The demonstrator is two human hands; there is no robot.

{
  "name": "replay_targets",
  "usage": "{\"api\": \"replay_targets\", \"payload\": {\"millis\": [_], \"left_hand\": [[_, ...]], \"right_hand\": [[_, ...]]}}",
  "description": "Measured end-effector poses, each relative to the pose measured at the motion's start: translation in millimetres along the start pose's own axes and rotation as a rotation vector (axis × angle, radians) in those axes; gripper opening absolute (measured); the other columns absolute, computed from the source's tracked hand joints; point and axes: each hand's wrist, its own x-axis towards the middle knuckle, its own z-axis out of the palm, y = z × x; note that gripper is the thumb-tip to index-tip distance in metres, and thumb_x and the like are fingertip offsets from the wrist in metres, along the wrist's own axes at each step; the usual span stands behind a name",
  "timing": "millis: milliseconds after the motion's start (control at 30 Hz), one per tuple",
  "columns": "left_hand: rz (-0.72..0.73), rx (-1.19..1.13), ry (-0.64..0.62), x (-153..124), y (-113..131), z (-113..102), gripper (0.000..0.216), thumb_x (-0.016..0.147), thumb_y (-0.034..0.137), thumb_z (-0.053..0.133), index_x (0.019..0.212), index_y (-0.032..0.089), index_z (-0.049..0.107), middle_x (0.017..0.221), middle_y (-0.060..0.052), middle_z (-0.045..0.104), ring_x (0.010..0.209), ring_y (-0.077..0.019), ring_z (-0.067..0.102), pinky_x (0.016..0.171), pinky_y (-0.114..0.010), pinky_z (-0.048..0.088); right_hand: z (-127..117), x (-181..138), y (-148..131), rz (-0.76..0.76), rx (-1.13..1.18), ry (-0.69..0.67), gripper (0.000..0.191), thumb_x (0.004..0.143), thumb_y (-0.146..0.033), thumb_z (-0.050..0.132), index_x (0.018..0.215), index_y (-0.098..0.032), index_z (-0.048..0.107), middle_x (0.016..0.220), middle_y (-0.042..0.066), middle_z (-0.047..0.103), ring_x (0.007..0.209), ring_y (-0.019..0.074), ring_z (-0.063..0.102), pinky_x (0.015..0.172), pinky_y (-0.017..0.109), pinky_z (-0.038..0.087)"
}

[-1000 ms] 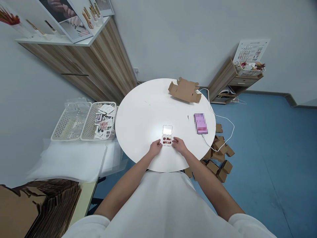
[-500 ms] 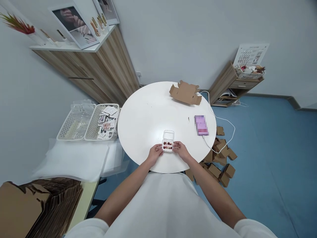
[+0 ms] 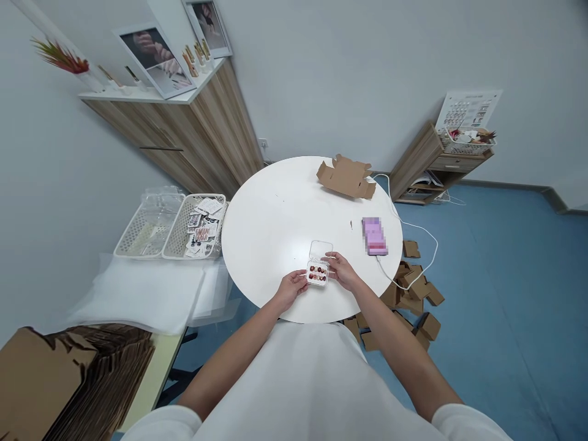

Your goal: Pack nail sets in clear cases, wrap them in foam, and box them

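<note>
A small clear plastic case (image 3: 317, 281) with its lid raised is held near the front of the round white table (image 3: 261, 245). Inside lie two rows of press-on nails (image 3: 317, 273) in dark red and pale tones. My left hand (image 3: 291, 289) grips the case's left edge between thumb and fingers. On the other side, my right hand (image 3: 342, 271) pinches the right edge, its fingers near the hinge and lid. A flattened brown cardboard box (image 3: 346, 177) lies at the table's far side, and a pixelated purple device (image 3: 375, 236) lies to the right.
Two white baskets stand on the left; the nearer basket (image 3: 172, 252) holds cards and nail sets. White sheets (image 3: 138, 291) and stacked cardboard (image 3: 105, 373) lie closer. A white cable (image 3: 420, 228) runs off the table's right. Small cardboard boxes (image 3: 413, 294) litter the blue floor.
The case has shifted slightly right and tilted, both hands still on it. My right fingers have moved up toward the lid. The camera view has shifted a little.
</note>
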Motion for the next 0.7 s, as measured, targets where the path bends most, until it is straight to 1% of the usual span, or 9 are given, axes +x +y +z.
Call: {"api": "replay_targets", "payload": {"millis": [100, 233, 400, 500, 567, 633, 700], "left_hand": [[-0.011, -0.056, 0.023, -1, 1, 2, 0.036, 0.066, 0.018, 0.069, 0.099, 0.016, 0.056, 0.081, -0.005, 0.065, 0.074, -0.0113, 0.061, 0.074, -0.026, 0.049], [-0.036, -0.117, 0.031, -2, 4, 5, 0.034, 0.066, 0.017, 0.069, 0.098, 0.016, 0.057, 0.083, -0.005, 0.066, 0.073, -0.0106, 0.061, 0.076, -0.027, 0.049], [-0.072, -0.163, 0.014, -4, 9, 10, 0.028, 0.069, 0.018, 0.065, 0.096, 0.017, 0.058, 0.09, -0.006, 0.065, 0.08, -0.0125, 0.061, 0.079, -0.029, 0.048], [-0.094, -0.191, -0.002, -5, 13, 14, 0.022, 0.073, 0.026, 0.061, 0.093, 0.018, 0.058, 0.092, -0.007, 0.064, 0.083, -0.0158, 0.062, 0.078, -0.032, 0.049], [-0.094, -0.175, -0.012, -5, 13, 16, 0.026, 0.072, 0.031, 0.062, 0.093, 0.017, 0.058, 0.093, -0.008, 0.064, 0.084, -0.0171, 0.062, 0.077, -0.032, 0.049], [-0.079, -0.125, 0.009, -5, 11, 17, 0.031, 0.068, 0.03, 0.067, 0.094, 0.017, 0.056, 0.093, -0.008, 0.063, 0.082, -0.0162, 0.062, 0.077, -0.032, 0.049], [-0.066, -0.076, 0.039, -5, 9, 16, 0.037, 0.064, 0.028, 0.071, 0.096, 0.017, 0.055, 0.09, -0.007, 0.063, 0.079, -0.0145, 0.061, 0.077, -0.033, 0.049]], "right_hand": [[1, -3, -1, -0.018, 0.066, -0.079, 0.021, 0.069, -0.031, 0.061, 0.088, -0.026, 0.054, 0.103, 0.001, 0.058, 0.085, 0.0152, 0.057, 0.073, 0.037, 0.05], [0, -5, 1, -0.042, 0.119, -0.124, 0.017, 0.066, -0.026, 0.063, 0.082, -0.024, 0.058, 0.096, 0.001, 0.06, 0.085, 0.0157, 0.057, 0.076, 0.035, 0.049], [-1, -7, 6, -0.061, 0.154, -0.078, 0.015, 0.062, -0.016, 0.06, 0.077, -0.021, 0.062, 0.102, 0.003, 0.061, 0.092, 0.0184, 0.057, 0.078, 0.033, 0.048], [-1, -7, 8, -0.072, 0.161, -0.041, 0.016, 0.06, -0.012, 0.055, 0.073, -0.019, 0.062, 0.108, 0.004, 0.059, 0.095, 0.0192, 0.056, 0.08, 0.033, 0.047], [0, -8, 8, -0.077, 0.165, -0.029, 0.015, 0.061, -0.012, 0.053, 0.072, -0.018, 0.062, 0.109, 0.005, 0.058, 0.096, 0.0195, 0.056, 0.081, 0.033, 0.047], [1, -9, 8, -0.078, 0.16, -0.03, 0.013, 0.063, -0.014, 0.054, 0.073, -0.017, 0.062, 0.11, 0.006, 0.058, 0.097, 0.0198, 0.056, 0.081, 0.033, 0.047], [3, -12, 7, -0.089, 0.143, -0.021, 0.016, 0.066, -0.019, 0.056, 0.08, -0.019, 0.061, 0.11, 0.006, 0.057, 0.097, 0.0192, 0.056, 0.081, 0.033, 0.047]]}}
